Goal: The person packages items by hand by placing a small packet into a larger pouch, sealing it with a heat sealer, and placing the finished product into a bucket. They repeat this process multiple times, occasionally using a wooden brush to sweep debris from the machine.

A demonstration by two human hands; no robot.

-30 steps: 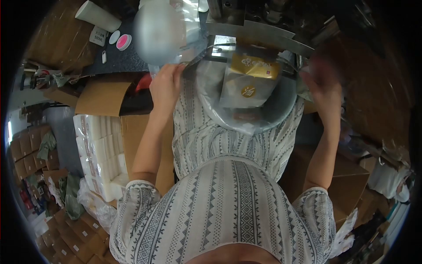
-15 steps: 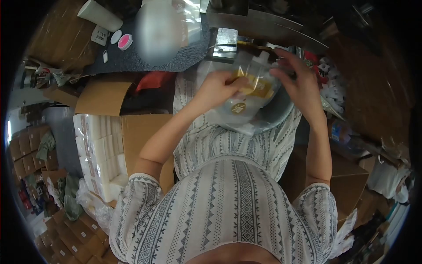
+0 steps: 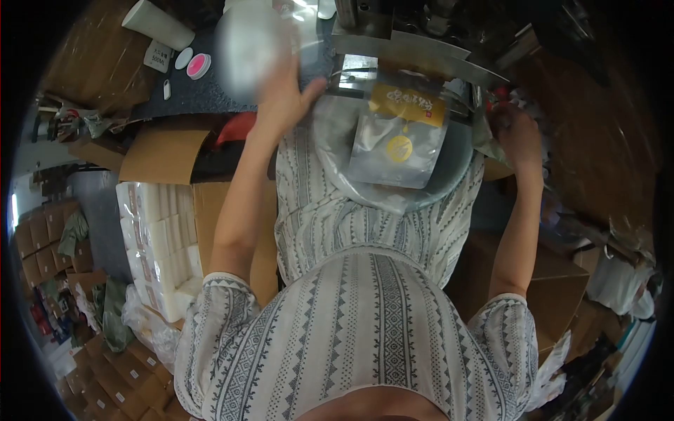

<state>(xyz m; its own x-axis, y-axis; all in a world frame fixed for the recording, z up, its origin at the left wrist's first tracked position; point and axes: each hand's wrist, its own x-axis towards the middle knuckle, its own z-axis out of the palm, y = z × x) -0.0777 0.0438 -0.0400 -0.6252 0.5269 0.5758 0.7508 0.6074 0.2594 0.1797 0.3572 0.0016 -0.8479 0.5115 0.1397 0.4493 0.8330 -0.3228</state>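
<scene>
A clear plastic pouch (image 3: 398, 147) with a yellow label band and a round yellow emblem lies over a round pale basin (image 3: 449, 184) on my lap. Its upper end reaches under a metal machine part (image 3: 428, 52). My left hand (image 3: 283, 102) is off the pouch, thumb spread out, its blurred fingers reaching beside clear plastic packaging (image 3: 307, 31) on the dark mat. At the right side, my right hand (image 3: 520, 137) has its fingers curled in beside a bag edge and some small red items. Whatever those fingers hold, if anything, is hidden.
On the dark mat (image 3: 165, 105) sit a pink-filled round tub (image 3: 199, 66), its white lid and a white cup (image 3: 158, 24). An opened cardboard box (image 3: 165, 151) and wrapped white stacks (image 3: 158, 242) stand at my left. Another carton (image 3: 554, 295) is at right.
Both hands have let go of or moved off the pouch. My left hand went up and left, my right hand out to the right. The pouch now lies flatter over the basin.
</scene>
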